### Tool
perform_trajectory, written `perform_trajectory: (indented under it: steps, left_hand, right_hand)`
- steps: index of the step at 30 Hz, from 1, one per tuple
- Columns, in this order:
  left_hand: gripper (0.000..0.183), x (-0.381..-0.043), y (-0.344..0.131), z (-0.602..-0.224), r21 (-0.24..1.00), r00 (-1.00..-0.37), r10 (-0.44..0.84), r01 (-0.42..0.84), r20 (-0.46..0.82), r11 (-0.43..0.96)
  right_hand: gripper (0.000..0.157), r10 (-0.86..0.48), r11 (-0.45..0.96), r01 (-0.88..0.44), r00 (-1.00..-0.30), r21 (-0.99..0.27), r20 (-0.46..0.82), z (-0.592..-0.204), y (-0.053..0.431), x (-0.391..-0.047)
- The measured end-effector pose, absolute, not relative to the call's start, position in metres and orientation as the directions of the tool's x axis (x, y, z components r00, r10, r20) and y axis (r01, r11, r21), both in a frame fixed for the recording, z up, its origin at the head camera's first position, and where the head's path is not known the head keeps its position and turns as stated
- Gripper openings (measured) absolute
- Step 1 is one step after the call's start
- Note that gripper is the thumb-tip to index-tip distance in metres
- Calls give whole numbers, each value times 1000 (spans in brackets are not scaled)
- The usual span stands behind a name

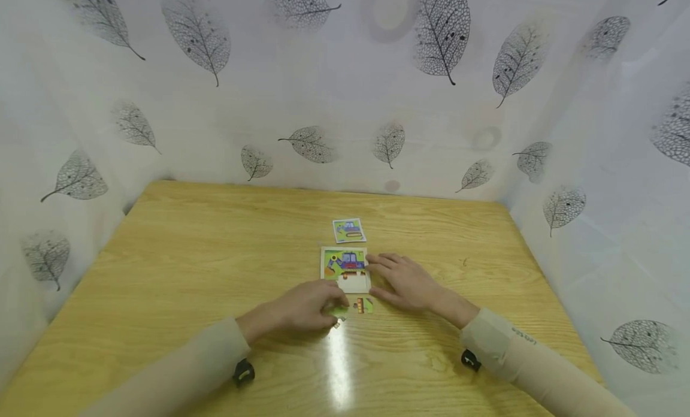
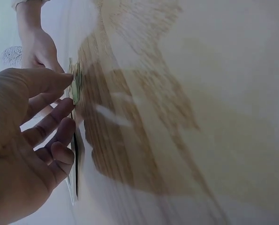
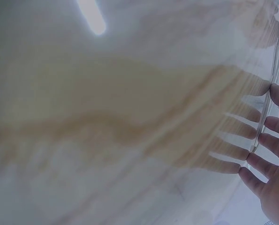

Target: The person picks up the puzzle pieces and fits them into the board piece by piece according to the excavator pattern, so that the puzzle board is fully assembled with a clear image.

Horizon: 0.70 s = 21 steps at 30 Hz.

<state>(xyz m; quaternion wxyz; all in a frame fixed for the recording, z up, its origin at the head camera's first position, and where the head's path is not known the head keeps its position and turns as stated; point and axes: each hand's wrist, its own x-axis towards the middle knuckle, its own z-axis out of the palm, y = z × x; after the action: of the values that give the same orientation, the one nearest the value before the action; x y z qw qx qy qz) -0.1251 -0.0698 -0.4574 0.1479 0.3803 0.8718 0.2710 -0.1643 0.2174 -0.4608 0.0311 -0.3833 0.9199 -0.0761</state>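
A square jigsaw puzzle board (image 1: pixel 323 262) with a blue excavator picture lies mid-table, with a bare white gap in its lower part. My left hand (image 1: pixel 308 306) is just below its lower left corner, pinching a green puzzle piece (image 1: pixel 338 312) between thumb and index finger. In the left wrist view, that green piece (image 2: pixel 77 89) shows at the fingertips, with the other fingers loosely bent. My right hand (image 1: pixel 406 282) lies along the board's right side, fingers spread and fairly straight, fingertips at its edge. Beside the left fingertips lies another puzzle piece (image 1: pixel 365 305), red and green.
Behind the board lies a small picture card (image 1: pixel 349 230) with a similar excavator. The wooden table (image 1: pixel 215 237) is bordered by white curtains (image 1: pixel 334 99) with a leaf print at the back and sides. A small fragment (image 1: pixel 336 325) lies near the left fingertips.
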Motion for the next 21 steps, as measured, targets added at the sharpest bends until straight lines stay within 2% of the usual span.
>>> perform_trajectory:
  steps: [13, 21]
  left_hand:
    - [35, -114, -83, -455, 605, -695, 710, 518, -115, 605]
    - [27, -113, -85, -456, 525, -714, 696, 565, -75, 636]
  right_hand:
    - [59, -706, 699, -695, -709, -171, -6, -463, 217, -165]
    - [59, -705, 700, -694, -709, -171, -7, -463, 217, -165]
